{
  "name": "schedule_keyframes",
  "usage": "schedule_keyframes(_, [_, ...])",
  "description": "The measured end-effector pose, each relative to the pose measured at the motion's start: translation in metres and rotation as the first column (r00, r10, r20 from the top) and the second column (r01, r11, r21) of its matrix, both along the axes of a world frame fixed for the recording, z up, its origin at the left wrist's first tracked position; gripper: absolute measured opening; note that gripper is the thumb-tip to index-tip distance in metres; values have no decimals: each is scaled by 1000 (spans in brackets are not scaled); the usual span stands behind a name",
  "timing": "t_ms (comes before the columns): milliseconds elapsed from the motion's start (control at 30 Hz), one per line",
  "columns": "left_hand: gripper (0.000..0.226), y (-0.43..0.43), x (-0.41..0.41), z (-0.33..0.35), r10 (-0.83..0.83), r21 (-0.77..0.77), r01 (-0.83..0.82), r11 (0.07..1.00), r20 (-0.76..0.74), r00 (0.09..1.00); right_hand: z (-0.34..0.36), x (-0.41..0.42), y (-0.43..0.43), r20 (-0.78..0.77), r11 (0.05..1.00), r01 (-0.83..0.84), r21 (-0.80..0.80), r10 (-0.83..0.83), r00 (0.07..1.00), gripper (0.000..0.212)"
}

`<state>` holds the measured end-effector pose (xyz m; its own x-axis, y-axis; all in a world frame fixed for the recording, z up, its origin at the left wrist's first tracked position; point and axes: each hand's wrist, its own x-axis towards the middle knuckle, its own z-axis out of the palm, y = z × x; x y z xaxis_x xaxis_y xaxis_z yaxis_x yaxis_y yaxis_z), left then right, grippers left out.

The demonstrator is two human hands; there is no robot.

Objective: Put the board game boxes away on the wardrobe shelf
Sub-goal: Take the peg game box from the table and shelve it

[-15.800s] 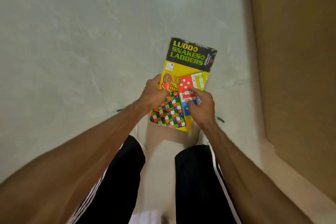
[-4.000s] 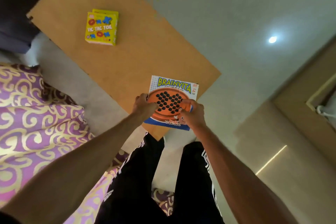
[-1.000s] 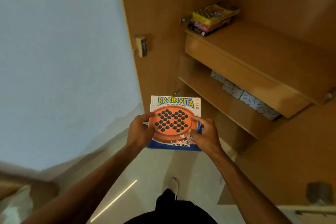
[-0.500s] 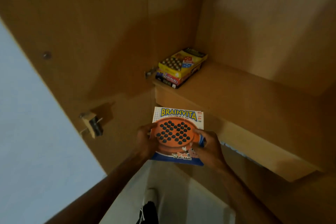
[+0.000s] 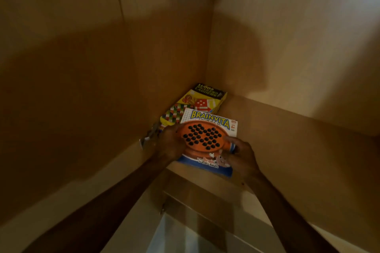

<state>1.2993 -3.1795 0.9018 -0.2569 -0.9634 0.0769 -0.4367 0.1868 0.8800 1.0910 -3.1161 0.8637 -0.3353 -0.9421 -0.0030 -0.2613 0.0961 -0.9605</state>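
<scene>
The wardrobe's side wall [image 5: 82, 88] fills my left, with a small metal fitting [image 5: 148, 136] at the shelf's front corner. Just right of it my left hand [image 5: 169, 145] is wrapped round the left edge of the Brainvita box [image 5: 207, 135], fingers underneath and out of sight. Behind it, pushed into the corner, the Ludo box [image 5: 198, 101] lies flat, and the far edge of my box now overlaps its near end.

That is the change. Half a second ago I held the Brainvita box below and in front of the shelf [image 5: 298, 150], well short of the Ludo box. Now it is up over the shelf's front edge. My right hand [image 5: 241, 157] clasps the near right corner, thumb on the lid.

Both hands are gripping it. I cannot tell whether it already rests on the Ludo box or hangs just above. I judge the carry is nearly over: what remains is sliding it in square on top and letting go.
</scene>
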Motion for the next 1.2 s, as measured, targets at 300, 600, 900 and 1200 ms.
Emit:
schedule_keyframes(300, [95, -110, -12, 13, -402, 228, 350, 909, 249, 881, 18, -39, -94, 26, 986, -154, 56, 153, 988, 34])
schedule_keyframes(600, [35, -116, -21, -10, 187, -332, -49, 942, 399, 898, 18, -46, -133, -397, 926, -374, 46, 360, 844, 46])
schedule_keyframes(900, [62, -98, -34, -17, 193, -253, -62, 965, 534, 823, 12, -45, -143, -413, 913, -406, 32, 382, 827, 45])
schedule_keyframes(1200, [31, -11, -38, -32, 483, -159, -459, 874, 182, 856, -7, -45, -98, -420, 883, -444, -153, 349, 838, 32])
